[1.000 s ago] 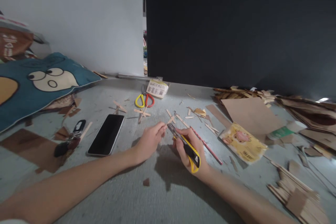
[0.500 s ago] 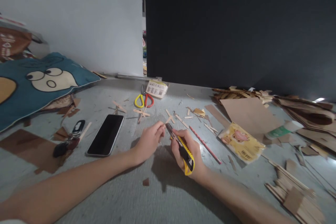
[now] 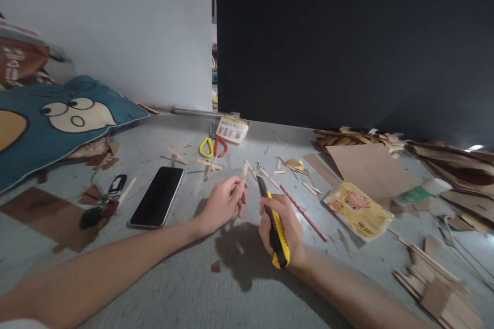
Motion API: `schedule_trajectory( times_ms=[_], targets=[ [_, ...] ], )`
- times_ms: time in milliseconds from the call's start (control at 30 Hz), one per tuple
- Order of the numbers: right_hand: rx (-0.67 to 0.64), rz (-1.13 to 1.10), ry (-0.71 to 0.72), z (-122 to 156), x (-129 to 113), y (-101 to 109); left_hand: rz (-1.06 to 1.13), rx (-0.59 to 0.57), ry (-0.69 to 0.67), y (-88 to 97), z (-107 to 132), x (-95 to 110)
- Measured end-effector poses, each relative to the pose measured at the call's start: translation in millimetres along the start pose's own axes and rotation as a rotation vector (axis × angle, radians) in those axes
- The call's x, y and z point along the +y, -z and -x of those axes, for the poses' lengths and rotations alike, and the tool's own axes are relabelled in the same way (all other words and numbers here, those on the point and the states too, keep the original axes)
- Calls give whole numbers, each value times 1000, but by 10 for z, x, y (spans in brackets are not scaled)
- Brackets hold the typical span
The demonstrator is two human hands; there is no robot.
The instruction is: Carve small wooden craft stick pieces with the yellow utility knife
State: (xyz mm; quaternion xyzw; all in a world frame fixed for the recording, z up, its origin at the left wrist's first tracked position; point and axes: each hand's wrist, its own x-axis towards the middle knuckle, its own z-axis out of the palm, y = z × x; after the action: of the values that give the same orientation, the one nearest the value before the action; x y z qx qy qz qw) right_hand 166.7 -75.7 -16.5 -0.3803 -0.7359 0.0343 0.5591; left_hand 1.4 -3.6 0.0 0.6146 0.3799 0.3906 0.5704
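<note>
Now the left hand pinches a thin wooden stick in its fingers above the counter, long axis pointing forward; just right of it, apart, the right hand grips a utility knife, blade forward.

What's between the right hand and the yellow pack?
In the head view, a red striped pencil lies close beside the right hand, and a small scrap sits nearer the yellow pack.

A black phone lies near keys, a blue cushion behind them.
</note>
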Motion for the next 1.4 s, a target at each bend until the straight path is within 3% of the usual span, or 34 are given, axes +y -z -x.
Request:
schedule_trajectory(
  times_ms=[100,500,1033,1267,1400],
  targets=[
    [-61,10,50,8,9,31,-35,62,-45,19,0,9],
    [-82,67,-8,-51,0,30,90,-17,-103,-18,111,18],
    [-86,27,17,-33,26,19,-29,6,-190,-13,123,-43],
    [-69,-181,-239,-84,46,49,-28,-6,-102,-8,111,18],
    [49,-354,-414,-136,113,81,-129,-24,0,11,77,33]
  ],
)
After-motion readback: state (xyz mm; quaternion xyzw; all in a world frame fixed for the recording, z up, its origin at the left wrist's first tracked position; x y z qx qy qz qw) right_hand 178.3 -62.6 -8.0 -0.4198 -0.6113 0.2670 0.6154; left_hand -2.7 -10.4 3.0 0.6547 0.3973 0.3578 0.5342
